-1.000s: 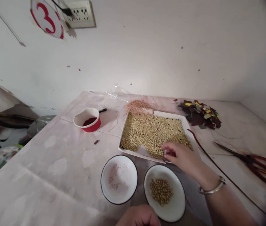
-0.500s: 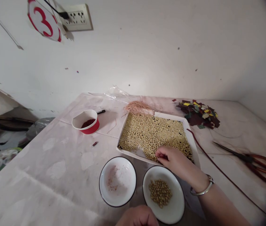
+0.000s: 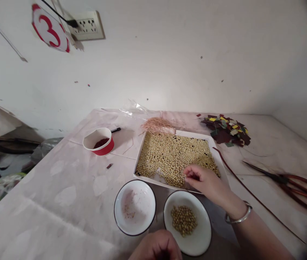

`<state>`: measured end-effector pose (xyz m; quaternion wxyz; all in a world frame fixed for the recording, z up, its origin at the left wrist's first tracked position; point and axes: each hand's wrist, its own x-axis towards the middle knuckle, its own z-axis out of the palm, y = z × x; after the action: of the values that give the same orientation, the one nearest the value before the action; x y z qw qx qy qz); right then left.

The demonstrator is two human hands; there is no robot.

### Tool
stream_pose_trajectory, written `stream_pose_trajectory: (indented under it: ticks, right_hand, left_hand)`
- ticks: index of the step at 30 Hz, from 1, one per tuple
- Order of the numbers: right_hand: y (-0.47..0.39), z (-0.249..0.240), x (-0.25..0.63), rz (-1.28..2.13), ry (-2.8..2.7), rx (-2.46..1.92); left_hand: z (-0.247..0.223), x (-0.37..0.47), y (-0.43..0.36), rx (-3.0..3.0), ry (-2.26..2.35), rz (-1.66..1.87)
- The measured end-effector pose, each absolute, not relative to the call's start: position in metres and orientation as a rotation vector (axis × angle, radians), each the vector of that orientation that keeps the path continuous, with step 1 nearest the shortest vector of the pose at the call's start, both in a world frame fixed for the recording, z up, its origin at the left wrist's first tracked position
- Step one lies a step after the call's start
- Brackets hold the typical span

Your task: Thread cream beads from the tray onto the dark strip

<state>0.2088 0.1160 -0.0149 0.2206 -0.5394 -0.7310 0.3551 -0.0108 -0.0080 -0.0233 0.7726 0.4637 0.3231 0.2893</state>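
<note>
Here, pale beads (image 3: 166,151): spread across the white tray (image 3: 220,164), behind the bowl of darker beads (image 3: 203,220); judged light, hard and prone to roll, best taken singly in a fingertip pinch.
Right hand (image 3: 207,182): held at the tray's near edge, fingers curled, thumb and forefinger close together; whether a bead is gripped cannot be told.
Left hand (image 3: 156,247): partly cut off, curled; its grip cannot be told.
Long axis: none shown by round beads; the tray's is laid left to right.
</note>
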Motion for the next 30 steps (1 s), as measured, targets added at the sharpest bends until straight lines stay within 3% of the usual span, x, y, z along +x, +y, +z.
stream_pose_trajectory:
  ticks: [20, 30]
  right_hand:
    - [0.052, -0.002, 0.229, 0.670, -1.370, -1.677]
    - [0.041, -0.011, 0.219, 0.723, -1.416, -1.546]
  left_hand:
    - [-0.025, -0.006, -0.014, 0.999, 0.641, 0.756]
    - [0.008, 0.009, -0.009, 1.327, 1.079, 0.855]
